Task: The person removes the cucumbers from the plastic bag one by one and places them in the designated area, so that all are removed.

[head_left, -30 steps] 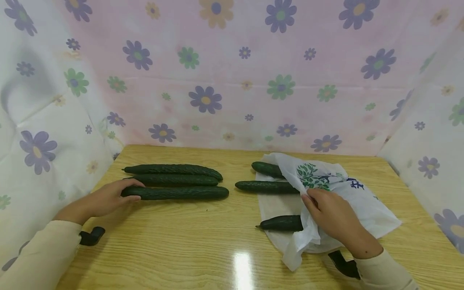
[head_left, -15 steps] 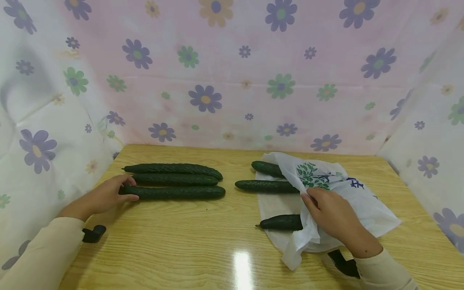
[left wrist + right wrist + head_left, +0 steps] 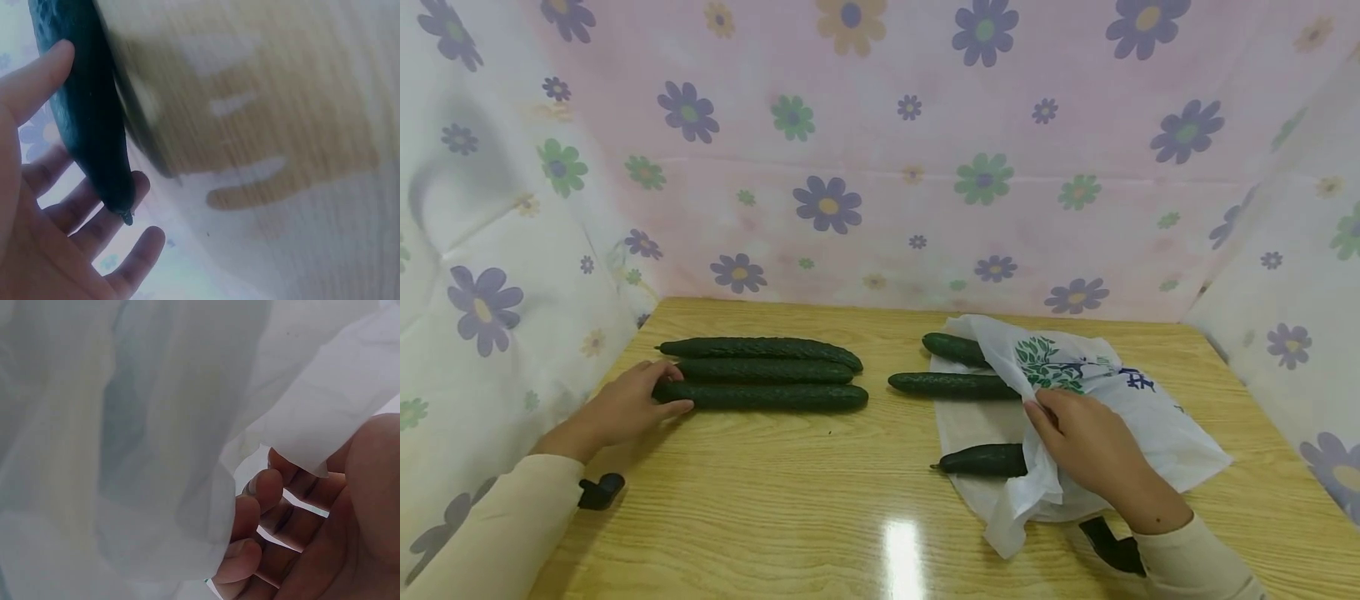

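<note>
On the left of the table, my left hand (image 3: 628, 404) grips the stem end of the nearest cucumber (image 3: 775, 397) between thumb and fingers. The left wrist view shows that cucumber (image 3: 94, 119) with the thumb on one side and fingers on the other. Just behind it lie a middle cucumber (image 3: 767, 371) and a far cucumber (image 3: 760, 347), side by side. My right hand (image 3: 1090, 442) pinches the mouth edge of a white plastic bag (image 3: 1157, 442). Three cucumbers stick partly out of the bag: one at the back (image 3: 953, 347), one mid-mouth (image 3: 947, 384), one in front (image 3: 983, 460).
The wooden table (image 3: 760, 517) meets a flowered cloth wall (image 3: 880, 208) at the back and similar cloth at both sides. A bare strip of wood separates the left cucumbers from the bag. Black wrist mounts (image 3: 601, 492) stick out below the sleeves.
My left hand has slid the nearest cucumber slightly left and back, against the row. Its fingers now reach round the end. The right hand and bag have stayed in place.
</note>
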The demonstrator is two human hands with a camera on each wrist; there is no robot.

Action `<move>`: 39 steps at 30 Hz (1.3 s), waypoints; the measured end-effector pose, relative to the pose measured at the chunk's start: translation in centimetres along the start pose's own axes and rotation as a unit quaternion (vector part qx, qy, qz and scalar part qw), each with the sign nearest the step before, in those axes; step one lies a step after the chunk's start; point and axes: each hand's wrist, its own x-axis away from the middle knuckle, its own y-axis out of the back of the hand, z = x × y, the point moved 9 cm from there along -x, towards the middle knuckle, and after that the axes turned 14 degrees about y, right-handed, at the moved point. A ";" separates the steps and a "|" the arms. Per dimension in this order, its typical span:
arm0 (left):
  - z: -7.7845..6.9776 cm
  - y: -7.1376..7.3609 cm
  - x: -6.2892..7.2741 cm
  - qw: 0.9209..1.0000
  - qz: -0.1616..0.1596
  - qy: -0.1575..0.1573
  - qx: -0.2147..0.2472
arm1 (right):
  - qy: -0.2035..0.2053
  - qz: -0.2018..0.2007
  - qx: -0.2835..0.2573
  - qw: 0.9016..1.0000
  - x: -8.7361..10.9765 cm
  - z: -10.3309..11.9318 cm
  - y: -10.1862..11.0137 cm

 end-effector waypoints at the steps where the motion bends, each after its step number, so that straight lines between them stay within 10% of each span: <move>1: 0.0 0.0 0.0 1.000 -0.005 -0.001 -0.002 | 0.001 -0.001 0.000 1.000 0.0 0.0 0.0; 25: -1.1 0.8 1.3 0.997 -0.071 0.021 -0.005 | 0.007 -0.013 0.003 1.000 0.0 0.3 0.5; 39: -10.4 0.8 2.8 0.980 -0.180 -0.083 0.021 | 0.001 -0.013 -0.001 1.000 0.2 0.2 0.8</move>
